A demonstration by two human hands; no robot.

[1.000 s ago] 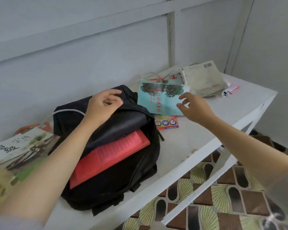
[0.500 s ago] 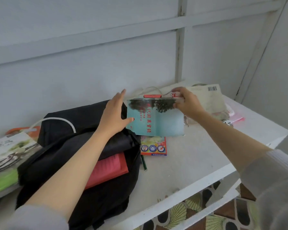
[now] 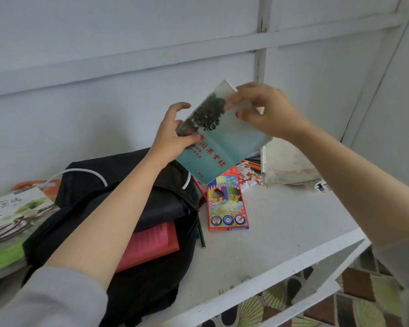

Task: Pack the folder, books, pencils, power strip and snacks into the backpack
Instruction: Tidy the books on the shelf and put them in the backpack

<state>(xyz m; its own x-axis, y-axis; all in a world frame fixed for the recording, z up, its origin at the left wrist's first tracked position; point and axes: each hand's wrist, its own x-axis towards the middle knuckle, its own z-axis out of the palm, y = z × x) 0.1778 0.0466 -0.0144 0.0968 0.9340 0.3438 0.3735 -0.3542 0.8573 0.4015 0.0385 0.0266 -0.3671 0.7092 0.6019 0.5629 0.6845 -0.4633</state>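
Observation:
A teal book with a dark tree and red lettering hangs tilted in the air above the table. My left hand grips its left edge and my right hand pinches its top right corner. Below lies the black backpack, its mouth open with a red folder sticking out. A box of coloured pencils lies flat to the right of the backpack, with a loose green pencil beside it. A red-and-white snack packet and a pale book lie further back.
The white table stands against a pale wall, its front edge running diagonally at the lower right. A green-and-white book rests at the far left, with an orange object and a white cable behind the backpack. Patterned floor tiles show below.
The teal book has been lifted off the table and tilted upward. My left hand has left the backpack and taken hold of the book's left edge.

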